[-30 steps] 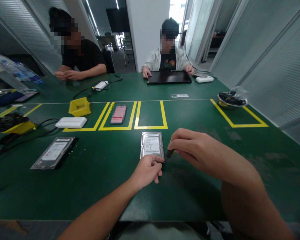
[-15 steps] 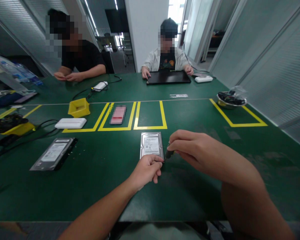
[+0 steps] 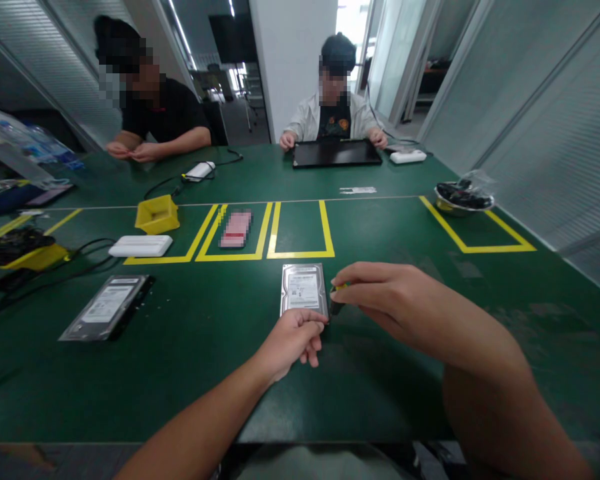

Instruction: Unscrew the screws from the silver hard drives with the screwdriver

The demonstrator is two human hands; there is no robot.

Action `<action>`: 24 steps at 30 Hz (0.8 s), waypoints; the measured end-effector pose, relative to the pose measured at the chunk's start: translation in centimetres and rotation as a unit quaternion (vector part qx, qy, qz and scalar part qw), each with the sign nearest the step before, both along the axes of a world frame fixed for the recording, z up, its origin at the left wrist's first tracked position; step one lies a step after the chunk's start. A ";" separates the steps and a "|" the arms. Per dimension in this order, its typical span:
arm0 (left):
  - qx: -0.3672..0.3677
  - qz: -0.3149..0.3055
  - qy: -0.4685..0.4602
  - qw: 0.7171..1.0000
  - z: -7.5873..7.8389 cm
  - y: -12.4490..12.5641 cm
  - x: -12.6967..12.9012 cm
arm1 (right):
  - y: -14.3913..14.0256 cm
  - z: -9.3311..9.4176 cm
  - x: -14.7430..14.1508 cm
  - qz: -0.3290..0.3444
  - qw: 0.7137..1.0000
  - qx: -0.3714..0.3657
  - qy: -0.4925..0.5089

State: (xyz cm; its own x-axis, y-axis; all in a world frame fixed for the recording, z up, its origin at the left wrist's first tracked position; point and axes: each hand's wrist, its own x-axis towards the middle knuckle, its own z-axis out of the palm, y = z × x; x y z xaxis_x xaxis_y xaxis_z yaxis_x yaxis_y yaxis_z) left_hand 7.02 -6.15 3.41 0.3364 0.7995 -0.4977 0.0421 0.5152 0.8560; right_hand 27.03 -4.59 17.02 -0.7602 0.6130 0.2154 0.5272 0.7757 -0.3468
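Resting the left hand point(image 3: 294, 341) on the near edge of a silver hard drive point(image 3: 303, 285) lying flat on the green tabletop point(image 3: 180, 380), bending finger and thumb narrowly at its near right corner; not being able to tell pinch from touch. Holding a small dark tool point(image 3: 335, 305) in the closed grip of the right hand point(image 3: 393, 292), angling it down toward the same corner. Having a second hard drive point(image 3: 105, 308) well apart to the left, and, farther out, a white block point(image 3: 141, 246), yellow tape outlines point(image 3: 301, 255) with a pink object point(image 3: 236, 229) inside one, a yellow bin point(image 3: 161, 227), and a filled bowl point(image 3: 457, 209) toward the right. Facing a person in black point(image 3: 170, 107) and another person point(image 3: 335, 121) touching a black panel point(image 3: 337, 153).
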 end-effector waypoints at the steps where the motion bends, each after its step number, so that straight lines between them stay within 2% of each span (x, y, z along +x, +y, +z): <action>1: -0.001 0.001 0.000 1.000 0.0 0.0 0.0 | 0.0 0.0 0.0 0.002 1.000 0.000 0.001; 7: 0.000 -0.001 -0.007 1.000 -0.2 0.1 0.0 | 0.2 -0.1 -0.4 -0.003 1.000 -0.005 -0.007; 12: -0.002 -0.003 -0.003 1.000 -0.2 0.1 0.0 | 0.1 -0.4 -0.7 -0.033 0.999 0.003 -0.019; 24: 0.007 0.001 -0.005 1.000 -0.4 0.1 0.0 | 0.0 -0.1 -0.4 -0.023 1.000 -0.009 -0.012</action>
